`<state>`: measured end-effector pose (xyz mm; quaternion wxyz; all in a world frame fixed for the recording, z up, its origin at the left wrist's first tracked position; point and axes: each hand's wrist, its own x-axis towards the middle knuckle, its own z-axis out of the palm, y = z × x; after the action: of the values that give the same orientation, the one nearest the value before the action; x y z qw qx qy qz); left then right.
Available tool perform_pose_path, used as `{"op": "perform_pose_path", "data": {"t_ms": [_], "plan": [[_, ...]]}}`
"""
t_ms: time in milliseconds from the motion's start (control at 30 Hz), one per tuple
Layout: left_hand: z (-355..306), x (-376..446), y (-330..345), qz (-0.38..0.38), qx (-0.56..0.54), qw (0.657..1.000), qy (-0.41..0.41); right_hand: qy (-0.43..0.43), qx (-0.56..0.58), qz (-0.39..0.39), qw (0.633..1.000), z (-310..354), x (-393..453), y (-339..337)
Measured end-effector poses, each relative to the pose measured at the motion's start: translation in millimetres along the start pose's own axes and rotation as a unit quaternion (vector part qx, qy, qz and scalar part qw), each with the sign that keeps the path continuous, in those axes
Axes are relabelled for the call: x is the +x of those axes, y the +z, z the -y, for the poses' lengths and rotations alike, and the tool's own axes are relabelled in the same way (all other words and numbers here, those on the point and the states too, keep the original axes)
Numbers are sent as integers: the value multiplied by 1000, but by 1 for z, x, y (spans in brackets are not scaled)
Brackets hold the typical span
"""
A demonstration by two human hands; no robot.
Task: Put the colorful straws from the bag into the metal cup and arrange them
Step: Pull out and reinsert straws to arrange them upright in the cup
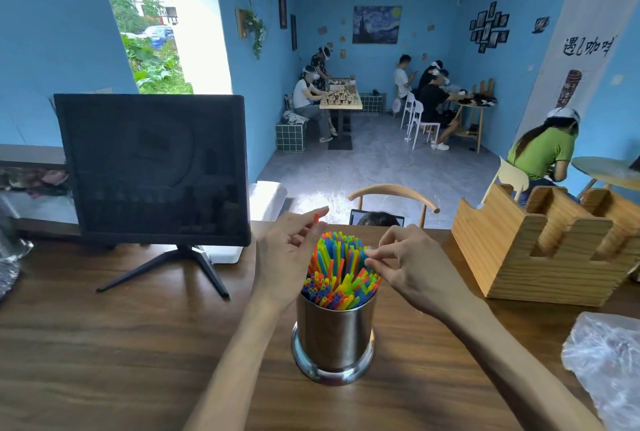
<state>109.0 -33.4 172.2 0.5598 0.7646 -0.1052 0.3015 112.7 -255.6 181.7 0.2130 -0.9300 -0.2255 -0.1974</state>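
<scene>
A shiny metal cup (334, 333) stands upright on the wooden table (121, 344), packed with several colourful straws (341, 271) that stick up at uneven heights. My left hand (285, 257) hovers just left of the bundle and pinches one orange straw (316, 218) between thumb and fingertips, its tip raised above the others. My right hand (410, 264) is at the bundle's right side, thumb and forefinger pinching the top of a blue straw (363, 256). A crumpled clear plastic bag (606, 358) lies at the table's right edge.
A dark monitor (152, 169) on a tripod foot stands at the back left. A wooden slotted holder (554, 243) sits at the back right. A chair back (394, 197) shows beyond the table's far edge. Several people sit at tables deeper in the room.
</scene>
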Motion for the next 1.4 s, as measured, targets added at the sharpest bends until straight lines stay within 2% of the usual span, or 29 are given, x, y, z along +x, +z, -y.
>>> {"op": "perform_pose_path", "data": {"t_ms": [167,433,633,800,933,1033,1133,1267,1333,1400], "plan": [[6,-2,5,20,24,1000,-5,-38,68,49,996,-4,0,-9],[7,-3,7,34,42,998,-14,23,120,42,992,0,4,-11],[8,-3,6,53,47,997,-27,63,127,93,986,-2,9,-14],[8,-2,5,76,68,994,-40,92,208,158,961,-6,11,-18],[9,-1,3,88,72,993,-34,98,272,158,944,-6,13,-20],[9,0,1,99,81,991,-40,106,325,121,932,-4,12,-19],[8,0,-2,138,93,985,-50,105,356,112,922,-3,13,-22],[2,4,-9,224,113,966,-56,126,423,157,883,-1,20,-32],[-5,5,-12,258,99,959,-61,129,422,164,882,1,25,-36],[-13,5,-13,275,90,956,-59,127,417,136,890,3,31,-42]]}}
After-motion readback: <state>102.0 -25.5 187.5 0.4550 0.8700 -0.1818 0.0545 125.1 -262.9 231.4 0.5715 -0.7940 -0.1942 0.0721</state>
